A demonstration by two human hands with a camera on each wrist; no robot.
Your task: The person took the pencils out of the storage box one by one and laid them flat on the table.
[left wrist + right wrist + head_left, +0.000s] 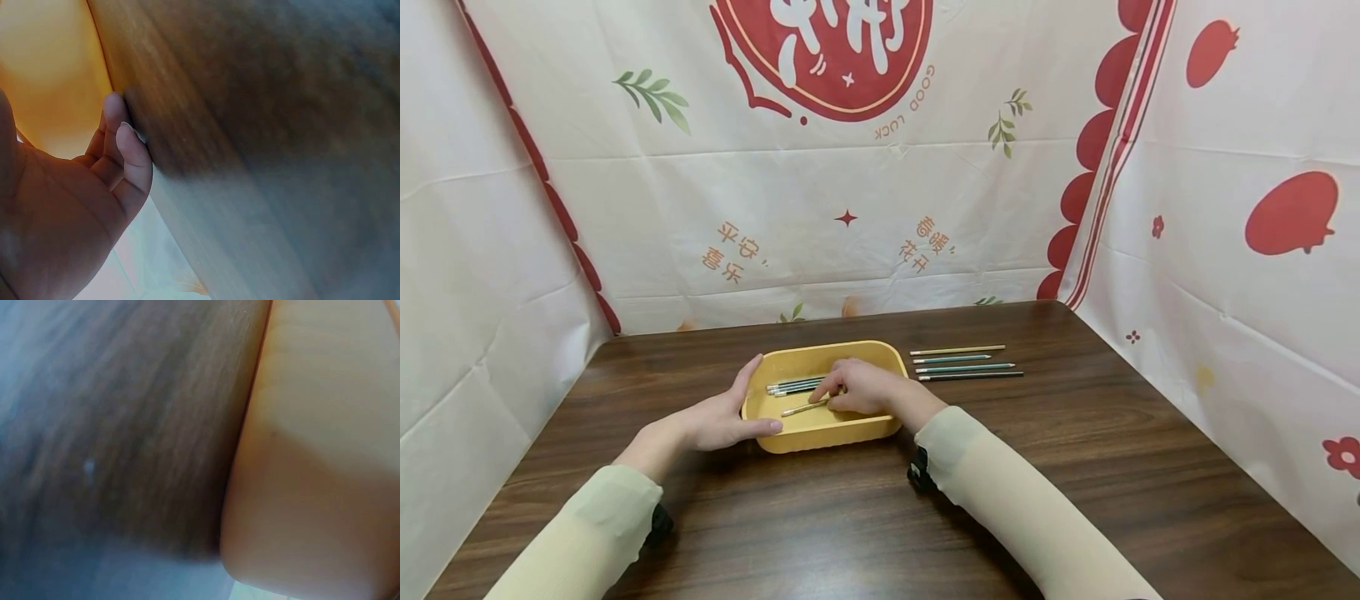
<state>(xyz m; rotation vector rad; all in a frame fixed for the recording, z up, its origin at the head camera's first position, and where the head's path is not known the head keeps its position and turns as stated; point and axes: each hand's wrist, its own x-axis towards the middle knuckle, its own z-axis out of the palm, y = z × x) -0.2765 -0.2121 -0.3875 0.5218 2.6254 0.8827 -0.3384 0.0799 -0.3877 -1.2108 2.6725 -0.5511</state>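
A yellow plastic basket [829, 437] sits on the brown table, its outer wall [312, 506] filling much of the right wrist view. My left hand [718, 419] holds its left end, thumb at the near rim and fingers along the outside. In the left wrist view those fingers [134, 156] lie against the wall close to the tabletop. My right hand [862, 387] reaches inside and pinches a gold pencil [805, 407], its eraser end pointing left. Several dark and green pencils [793, 386] lie together behind it, partly hidden by the hand.
Right of the basket lies a spaced row of pencils: a gold one [958, 350] farthest back, two teal ones [962, 367] and a black one [973, 376] nearest. A printed white cloth [820, 242] hangs behind the table [820, 525] and along both sides.
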